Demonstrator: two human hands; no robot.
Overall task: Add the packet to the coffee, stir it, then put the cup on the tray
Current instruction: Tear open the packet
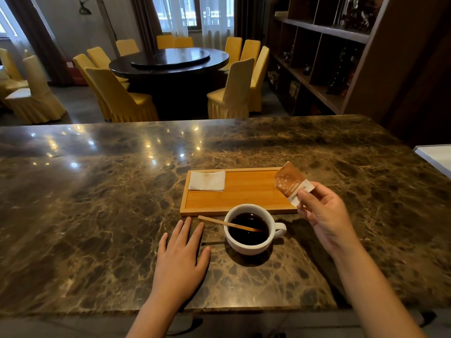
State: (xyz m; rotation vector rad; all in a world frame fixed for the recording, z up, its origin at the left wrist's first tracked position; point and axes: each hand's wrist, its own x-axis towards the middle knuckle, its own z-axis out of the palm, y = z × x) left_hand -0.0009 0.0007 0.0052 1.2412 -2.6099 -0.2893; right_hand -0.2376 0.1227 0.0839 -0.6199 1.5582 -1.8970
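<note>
A white cup (246, 247) of black coffee stands on the marble counter, its handle pointing right. A thin wooden stirrer (220, 223) leans in it, its dry end sticking out over the left rim. Just behind the cup lies a flat wooden tray (244, 191). My right hand (324, 215) holds a small orange-brown packet (291, 182) by its lower end, up over the tray's right end, to the right of and above the cup. My left hand (181, 254) rests flat on the counter left of the cup, fingers spread, holding nothing.
A folded white napkin (207, 181) lies on the tray's left end. The dark marble counter (97, 203) stretches wide to the left and right. Beyond its far edge are a round dining table (168, 59) with yellow-covered chairs and a shelf unit (324, 57) at right.
</note>
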